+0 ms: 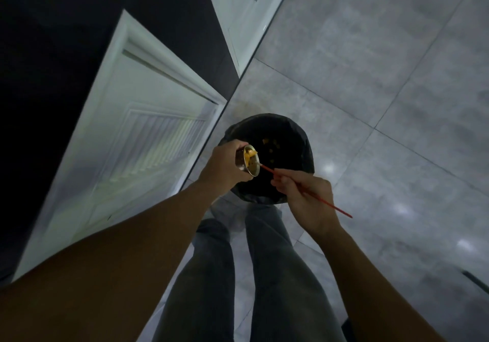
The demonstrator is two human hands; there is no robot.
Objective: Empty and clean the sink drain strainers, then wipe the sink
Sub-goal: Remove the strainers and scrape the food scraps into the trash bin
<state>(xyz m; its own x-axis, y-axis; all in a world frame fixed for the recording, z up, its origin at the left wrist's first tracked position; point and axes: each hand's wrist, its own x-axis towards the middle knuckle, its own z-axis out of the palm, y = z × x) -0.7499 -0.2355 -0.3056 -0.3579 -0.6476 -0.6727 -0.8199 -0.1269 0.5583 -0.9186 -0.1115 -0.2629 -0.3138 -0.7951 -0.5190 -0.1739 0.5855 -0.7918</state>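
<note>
My left hand grips a round metal drain strainer, tilted on its side over a bin lined with a black bag. Yellow food scraps cling inside the strainer's rim. My right hand pinches a thin red stick. The stick's tip reaches into the strainer's open mouth. A few yellow-brown scraps lie inside the bin. The sink is out of view.
The bin stands on a grey tiled floor beside white cabinet doors. A dark countertop runs along the left. My legs in grey trousers stand just in front of the bin.
</note>
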